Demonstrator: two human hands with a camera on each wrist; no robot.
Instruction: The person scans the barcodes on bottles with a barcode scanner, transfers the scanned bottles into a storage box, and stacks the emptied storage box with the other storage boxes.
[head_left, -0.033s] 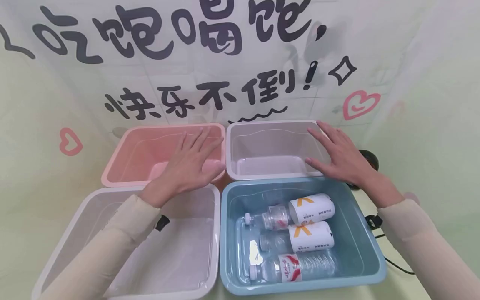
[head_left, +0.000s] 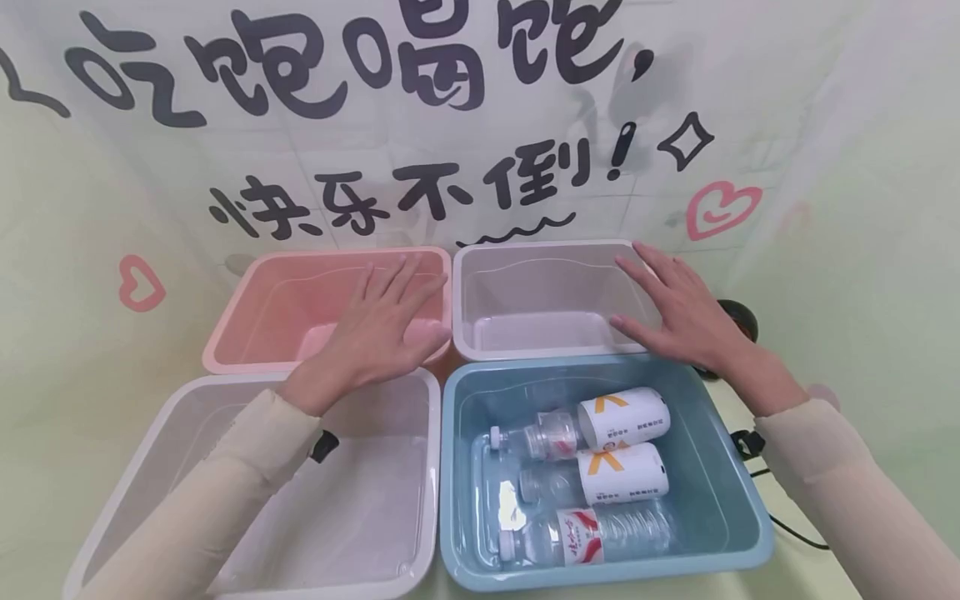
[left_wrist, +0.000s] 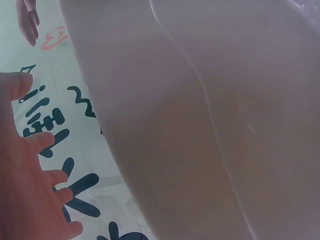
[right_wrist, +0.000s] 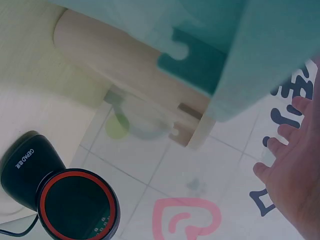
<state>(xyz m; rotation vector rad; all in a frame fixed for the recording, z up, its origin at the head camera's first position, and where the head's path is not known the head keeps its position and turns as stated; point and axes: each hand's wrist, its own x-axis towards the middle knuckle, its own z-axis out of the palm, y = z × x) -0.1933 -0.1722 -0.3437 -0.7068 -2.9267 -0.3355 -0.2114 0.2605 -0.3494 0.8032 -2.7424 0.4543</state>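
My left hand (head_left: 375,329) hovers over the pink bin (head_left: 225,354), fingers spread and holding nothing. Above the right end of the back light-grey bin (head_left: 543,246), my right hand (head_left: 678,317) is likewise spread with bare fingers. Inside the blue bin (head_left: 720,467) several plastic bottles lie on their sides: white-labelled bottles (head_left: 624,472) with yellow marks, and a clear bottle (head_left: 637,533) with a red and white label. The front-left bin (head_left: 375,467) is pale grey, and my left forearm crosses over it. The left wrist view shows the left hand (left_wrist: 25,170) beside a bin wall.
Behind the bins stands a white wall (head_left: 480,183) with black lettering and pink hearts. A black device with an orange ring (right_wrist: 79,205) sits right of the bins, partly behind my right wrist in the head view. A black cable (head_left: 798,533) runs along the right side.
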